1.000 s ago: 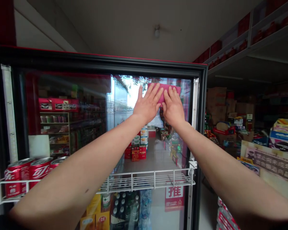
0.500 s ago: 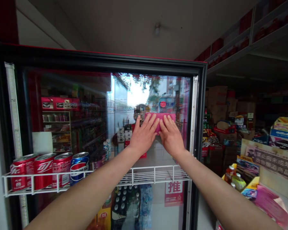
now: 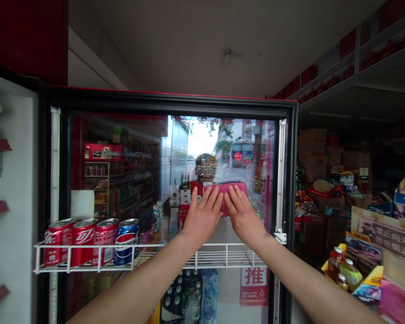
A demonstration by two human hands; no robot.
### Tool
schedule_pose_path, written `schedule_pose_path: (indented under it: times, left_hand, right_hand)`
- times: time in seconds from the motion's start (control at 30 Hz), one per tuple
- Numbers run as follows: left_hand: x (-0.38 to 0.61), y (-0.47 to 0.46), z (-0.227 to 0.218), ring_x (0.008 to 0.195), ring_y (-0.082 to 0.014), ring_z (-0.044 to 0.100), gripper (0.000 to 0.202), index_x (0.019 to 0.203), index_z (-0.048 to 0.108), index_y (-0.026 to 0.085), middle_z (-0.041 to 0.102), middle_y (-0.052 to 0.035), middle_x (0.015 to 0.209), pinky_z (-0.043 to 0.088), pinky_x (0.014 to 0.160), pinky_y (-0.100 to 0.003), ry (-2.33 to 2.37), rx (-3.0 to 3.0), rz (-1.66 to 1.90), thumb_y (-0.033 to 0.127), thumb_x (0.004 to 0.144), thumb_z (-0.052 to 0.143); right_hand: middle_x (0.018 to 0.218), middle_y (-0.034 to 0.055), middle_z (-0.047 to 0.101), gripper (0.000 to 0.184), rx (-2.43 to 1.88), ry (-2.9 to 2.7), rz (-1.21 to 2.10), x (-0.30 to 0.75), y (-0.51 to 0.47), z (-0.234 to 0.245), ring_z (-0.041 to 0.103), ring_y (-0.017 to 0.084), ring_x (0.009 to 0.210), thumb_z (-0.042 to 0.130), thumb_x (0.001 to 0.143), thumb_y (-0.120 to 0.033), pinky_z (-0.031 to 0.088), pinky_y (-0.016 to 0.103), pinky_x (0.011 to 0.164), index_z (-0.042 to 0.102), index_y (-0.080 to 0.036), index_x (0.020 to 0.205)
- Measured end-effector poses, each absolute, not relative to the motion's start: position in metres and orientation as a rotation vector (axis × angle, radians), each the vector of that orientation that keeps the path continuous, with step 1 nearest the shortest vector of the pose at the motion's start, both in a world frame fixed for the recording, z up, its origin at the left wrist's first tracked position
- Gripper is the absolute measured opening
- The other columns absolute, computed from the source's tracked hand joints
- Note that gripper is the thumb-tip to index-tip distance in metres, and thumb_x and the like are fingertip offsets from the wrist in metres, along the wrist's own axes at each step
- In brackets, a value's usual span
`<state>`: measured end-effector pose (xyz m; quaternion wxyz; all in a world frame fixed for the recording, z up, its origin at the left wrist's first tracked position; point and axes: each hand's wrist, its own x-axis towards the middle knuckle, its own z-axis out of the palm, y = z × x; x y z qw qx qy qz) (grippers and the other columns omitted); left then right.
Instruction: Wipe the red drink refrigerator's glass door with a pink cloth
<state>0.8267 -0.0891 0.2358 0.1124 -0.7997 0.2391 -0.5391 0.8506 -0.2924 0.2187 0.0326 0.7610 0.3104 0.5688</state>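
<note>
Both my hands press a pink cloth [image 3: 227,189] flat against the glass of an open fridge door [image 3: 175,101]. My left hand [image 3: 201,215] lies on the cloth's left part with fingers stretched out. My right hand [image 3: 242,215] lies on its right part, fingers also flat. The cloth sits at mid height of the glass, right of centre, just above a white wire shelf [image 3: 205,258].
Red cola cans [image 3: 74,240] and a blue can [image 3: 126,240] stand on the wire shelf at left. Bottles [image 3: 185,292] show below. Boxes of goods [image 3: 381,234] and stacked cartons [image 3: 315,153] fill the right side. A white fridge wall [image 3: 13,202] is at left.
Both hands have slid the pink cloth down the glass from near the top edge to mid height. The view has drawn back and shifted left.
</note>
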Motion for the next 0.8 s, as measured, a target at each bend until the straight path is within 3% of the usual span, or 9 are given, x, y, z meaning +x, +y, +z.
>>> schedule_pose_path:
  times: [0.27, 0.43, 0.53, 0.67, 0.8]
  left_hand:
    - [0.834, -0.066, 0.325, 0.166, -0.0354, 0.035, 0.059, 0.169, 0.043, 0.014, 0.031, -0.016, 0.181, 0.022, 0.136, -0.07, 0.57, -2.299, -1.672, 0.03, 0.112, 0.037]
    - [0.833, -0.053, 0.401, 0.167, -0.0316, 0.034, 0.062, 0.17, 0.04, 0.009, 0.038, -0.0175, 0.178, 0.015, 0.14, -0.057, 0.55, -2.284, -1.702, 0.019, 0.11, 0.031]
    - [0.835, -0.044, 0.441, 0.17, -0.0323, 0.026, 0.064, 0.173, 0.032, 0.008, 0.03, -0.017, 0.182, 0.017, 0.139, -0.058, 0.542, -2.335, -1.694, 0.02, 0.11, 0.032]
    - [0.843, -0.035, 0.451, 0.173, -0.0323, 0.018, 0.066, 0.175, 0.025, 0.012, 0.018, -0.0138, 0.186, 0.013, 0.139, -0.061, 0.538, -2.341, -1.71, 0.025, 0.111, 0.035]
    - [0.851, -0.032, 0.406, 0.173, -0.0318, 0.019, 0.064, 0.175, 0.027, 0.015, 0.018, -0.0113, 0.186, 0.013, 0.139, -0.064, 0.524, -2.331, -1.734, 0.022, 0.112, 0.032]
  right_hand:
    - [0.172, 0.0274, 0.044, 0.057, 2.29, 0.964, 1.843, 0.869, -0.263, 0.32, 0.02, 0.039, 0.171, 0.047, 0.105, -0.004, 0.036, 0.066, 0.135, 0.054, -0.008, 0.162]
    - [0.175, 0.0217, 0.042, 0.06, 2.269, 0.942, 1.859, 0.873, -0.241, 0.404, 0.026, 0.038, 0.169, 0.043, 0.105, -0.005, 0.029, 0.063, 0.138, 0.051, -0.009, 0.164]
    - [0.178, 0.0189, 0.038, 0.061, 2.223, 0.954, 1.913, 0.879, -0.232, 0.445, 0.025, 0.038, 0.17, 0.047, 0.107, -0.011, 0.023, 0.064, 0.14, 0.045, -0.009, 0.167]
    - [0.181, 0.0161, 0.032, 0.064, 2.204, 0.98, 1.997, 0.889, -0.224, 0.45, 0.018, 0.036, 0.171, 0.045, 0.108, -0.014, 0.021, 0.066, 0.139, 0.037, -0.012, 0.171]
    - [0.18, 0.015, 0.035, 0.066, 2.221, 0.973, 2.022, 0.889, -0.22, 0.403, 0.019, 0.035, 0.171, 0.044, 0.109, -0.015, 0.023, 0.067, 0.139, 0.033, -0.016, 0.174]
